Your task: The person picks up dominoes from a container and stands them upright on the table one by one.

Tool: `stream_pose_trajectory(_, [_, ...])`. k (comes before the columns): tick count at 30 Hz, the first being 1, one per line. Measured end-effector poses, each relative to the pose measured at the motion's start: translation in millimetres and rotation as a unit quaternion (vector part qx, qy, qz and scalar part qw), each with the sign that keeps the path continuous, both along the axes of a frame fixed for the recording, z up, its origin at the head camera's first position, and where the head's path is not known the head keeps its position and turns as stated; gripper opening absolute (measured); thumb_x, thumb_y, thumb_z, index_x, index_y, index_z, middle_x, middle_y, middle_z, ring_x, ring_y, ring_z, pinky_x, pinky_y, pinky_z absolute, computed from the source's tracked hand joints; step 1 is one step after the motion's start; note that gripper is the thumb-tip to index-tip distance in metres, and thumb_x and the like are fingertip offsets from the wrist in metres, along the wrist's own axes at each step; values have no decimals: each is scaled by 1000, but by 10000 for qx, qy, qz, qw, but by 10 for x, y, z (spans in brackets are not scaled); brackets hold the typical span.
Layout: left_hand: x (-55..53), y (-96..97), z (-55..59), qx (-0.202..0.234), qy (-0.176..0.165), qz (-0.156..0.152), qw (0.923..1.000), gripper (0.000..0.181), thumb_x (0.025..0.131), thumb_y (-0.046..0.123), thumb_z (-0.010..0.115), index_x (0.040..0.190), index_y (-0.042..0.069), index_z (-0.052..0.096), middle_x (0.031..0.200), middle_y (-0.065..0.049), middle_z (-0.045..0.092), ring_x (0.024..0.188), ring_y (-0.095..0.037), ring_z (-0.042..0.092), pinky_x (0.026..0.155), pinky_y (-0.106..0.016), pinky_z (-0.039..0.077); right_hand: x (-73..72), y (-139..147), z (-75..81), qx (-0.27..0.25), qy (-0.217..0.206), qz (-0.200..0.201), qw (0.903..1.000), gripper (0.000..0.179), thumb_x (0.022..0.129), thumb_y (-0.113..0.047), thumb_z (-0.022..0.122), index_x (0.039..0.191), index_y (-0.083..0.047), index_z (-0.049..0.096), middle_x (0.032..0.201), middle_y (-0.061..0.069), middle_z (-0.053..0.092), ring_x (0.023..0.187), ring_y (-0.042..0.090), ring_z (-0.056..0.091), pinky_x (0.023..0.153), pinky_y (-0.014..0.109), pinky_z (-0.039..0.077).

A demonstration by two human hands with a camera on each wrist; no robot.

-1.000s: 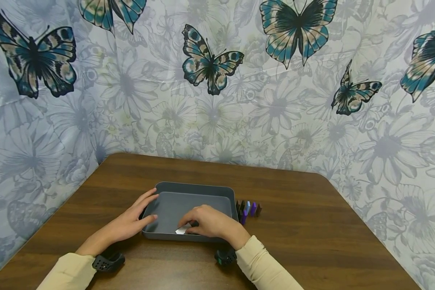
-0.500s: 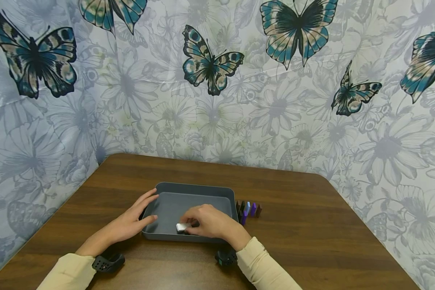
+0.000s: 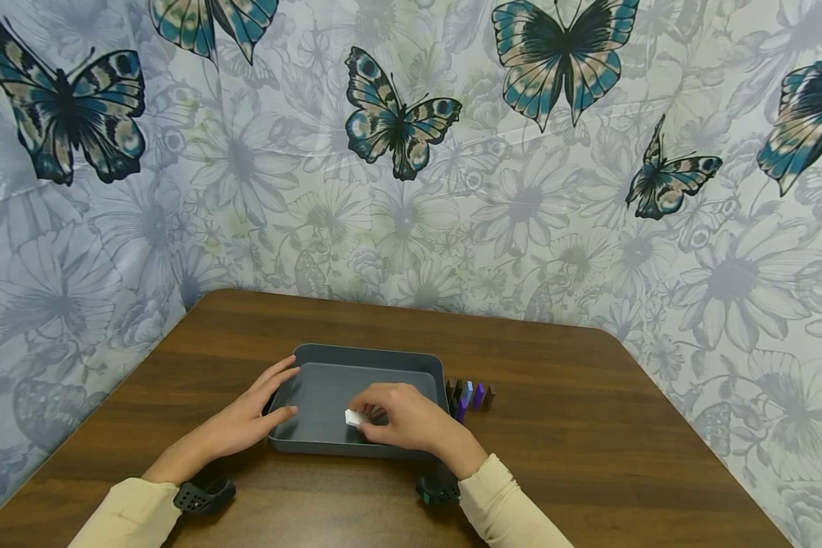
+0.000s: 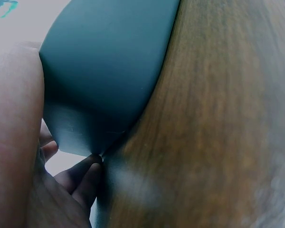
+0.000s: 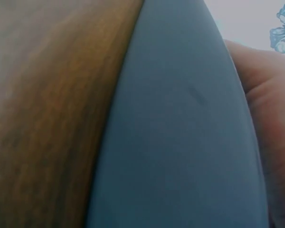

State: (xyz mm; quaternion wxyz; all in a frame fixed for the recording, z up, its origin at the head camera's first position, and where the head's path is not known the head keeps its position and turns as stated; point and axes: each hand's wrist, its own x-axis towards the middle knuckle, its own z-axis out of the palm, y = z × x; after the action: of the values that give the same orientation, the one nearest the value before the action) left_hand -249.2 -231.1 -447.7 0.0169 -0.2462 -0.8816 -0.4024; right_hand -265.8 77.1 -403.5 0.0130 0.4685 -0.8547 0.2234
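A shallow grey tray [image 3: 363,447] lies on the brown wooden table. At its left end my left hand [image 3: 243,415] holds the wall, with thumb and upper fingertips reaching over the rim. In the left wrist view, the lower fingers [image 4: 88,183] press against the outside near the tabletop. My right hand [image 3: 404,417] is over the tray's near side, pinching a small white block [image 3: 354,418] between thumb and fingers. The palm hides part of the block, so whether it touches the tray floor cannot be told. From the right wrist, only the tray's outer wall [image 5: 175,118] and part of the hand show.
Just beyond the tray's right wall stand several small thin blocks: a light blue one [image 3: 469,391], a purple one [image 3: 479,396] and dark ones [image 3: 489,397] among them. A butterfly-printed cloth [image 3: 411,228] hangs behind the table [image 3: 589,426].
My right hand has shifted slightly right and away from the near wall, and the white block has moved and turned with it. The left hand and tray stay still.
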Motion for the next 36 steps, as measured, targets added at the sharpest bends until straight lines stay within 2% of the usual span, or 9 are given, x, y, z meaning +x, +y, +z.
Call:
stream_pose_trajectory(9, [3,-4,-4,26,7,-27,10000,68,105,28,62,159,0,32,171,-17,12,153,-50,18,108,-73,31,75,111,-27,-443,77,-88,9989,24,96,-16,73,121,-16,71,112,-5,72,97,1,68,85,17,55])
stream_pose_trajectory(16, [1,-3,4,50,8,-65,10000,68,105,27,61,159,-1,31,171,-17,10,153,-50,17,109,-73,31,92,185,-39,-927,325,53,9952,25,95,-13,74,120,-14,69,110,-4,71,97,2,68,87,18,55])
stream_pose_trajectory(23, [10,1,14,58,-2,-79,10000,68,105,27,61,159,-1,31,171,-18,10,153,-50,18,109,-72,32,129,258,-66,-1046,337,-12,9939,24,96,-14,73,120,-13,69,112,-4,71,97,3,68,87,19,55])
stream_pose_trajectory(30, [13,-1,15,50,27,-79,10000,67,105,26,61,159,-2,31,171,-18,11,153,-50,19,108,-71,33,155,339,-102,-1240,615,-37,9904,22,95,-13,75,117,-13,69,111,-4,72,96,4,69,85,20,56])
stream_pose_trajectory(36, [12,-6,6,34,32,-72,10000,67,105,26,61,159,-1,31,171,-18,11,153,-51,18,108,-72,32,164,394,-124,-1373,645,-4,9884,22,95,-11,75,117,-13,69,112,-4,71,98,6,69,85,21,57])
